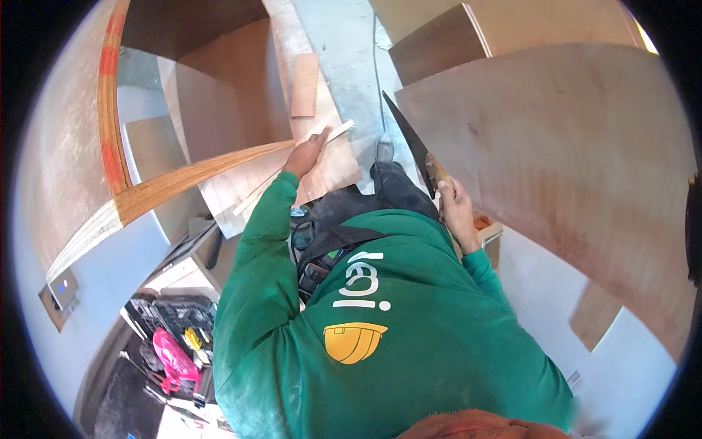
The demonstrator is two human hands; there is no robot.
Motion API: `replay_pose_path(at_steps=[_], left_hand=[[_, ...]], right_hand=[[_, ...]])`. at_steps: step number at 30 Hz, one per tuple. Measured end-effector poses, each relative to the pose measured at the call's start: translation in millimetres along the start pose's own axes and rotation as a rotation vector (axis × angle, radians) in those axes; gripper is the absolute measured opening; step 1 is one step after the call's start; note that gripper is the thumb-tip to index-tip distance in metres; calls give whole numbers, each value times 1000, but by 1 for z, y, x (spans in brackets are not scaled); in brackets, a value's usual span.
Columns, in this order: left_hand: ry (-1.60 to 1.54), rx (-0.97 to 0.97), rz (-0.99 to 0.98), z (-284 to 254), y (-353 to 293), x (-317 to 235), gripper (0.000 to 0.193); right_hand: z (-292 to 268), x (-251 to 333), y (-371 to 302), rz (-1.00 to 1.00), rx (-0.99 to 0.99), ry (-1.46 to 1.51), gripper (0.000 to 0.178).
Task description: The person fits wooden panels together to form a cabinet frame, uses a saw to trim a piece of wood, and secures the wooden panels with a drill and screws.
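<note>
Across sweatshirt [453,344], white lettering [356,303], left grip [305,155] holding wood strip [341,130], right grip [458,211] holding handsaw [413,144]

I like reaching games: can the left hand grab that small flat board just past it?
Probably yes: the small flat board lies close by, uncovered, but the left hand holds a pale strip and might need to let go first.

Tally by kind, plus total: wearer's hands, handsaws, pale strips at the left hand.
Hands: 2 (left hand, right hand)
Handsaw: 1, in the right hand
Pale strip: 1, at the left hand
Total: 4
</note>
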State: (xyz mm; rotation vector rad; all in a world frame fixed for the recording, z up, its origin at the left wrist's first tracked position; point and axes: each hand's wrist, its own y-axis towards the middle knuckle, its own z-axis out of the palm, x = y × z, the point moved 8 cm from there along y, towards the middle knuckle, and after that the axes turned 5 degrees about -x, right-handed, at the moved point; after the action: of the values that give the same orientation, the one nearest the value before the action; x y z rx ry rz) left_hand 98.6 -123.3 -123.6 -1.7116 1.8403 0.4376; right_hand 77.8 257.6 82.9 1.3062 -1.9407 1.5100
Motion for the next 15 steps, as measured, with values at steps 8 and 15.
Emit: replay_pose_path(at_steps=[8,15], left_hand=[[-5,-22,-328,-15,-21,3,70],[60,-24,-499,-15,-31,2,69]], right_hand=[[4,72,111,-126,226,-142,45],[-8,170,185,-420,414,-697,47]])
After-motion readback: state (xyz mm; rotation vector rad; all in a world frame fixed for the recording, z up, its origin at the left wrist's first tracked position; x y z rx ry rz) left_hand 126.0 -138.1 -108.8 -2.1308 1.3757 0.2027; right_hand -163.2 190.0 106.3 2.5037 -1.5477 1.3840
